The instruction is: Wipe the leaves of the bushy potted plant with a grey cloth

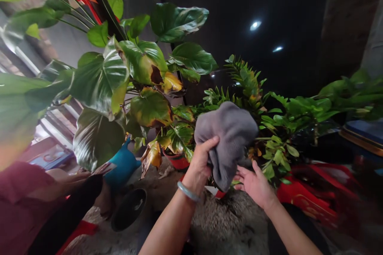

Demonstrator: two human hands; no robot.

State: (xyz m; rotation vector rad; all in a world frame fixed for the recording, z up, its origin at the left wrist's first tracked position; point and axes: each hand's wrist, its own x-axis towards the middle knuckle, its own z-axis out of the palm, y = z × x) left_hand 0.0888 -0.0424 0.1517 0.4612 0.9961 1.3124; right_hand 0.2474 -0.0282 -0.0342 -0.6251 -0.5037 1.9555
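A crumpled grey cloth (230, 131) is held up in the middle of the head view, in front of the potted plants. My left hand (201, 158), with a pale bangle on its wrist, grips the cloth's lower left side, thumb on top. Just below and right of the cloth is my right hand (255, 185), palm turned up and fingers apart. Its fingertips come close to the cloth's lower edge; whether they touch I cannot tell. Left of the cloth stands a large-leaved plant (146, 107) with several yellow and brown leaves.
A person in a maroon top (20, 203) sits at the left, one arm near a teal object (122, 165). A black bowl (129, 209) stands on the floor. Red bags (314, 195) lie at the right. A dark glossy panel (239, 20) rises behind the plants.
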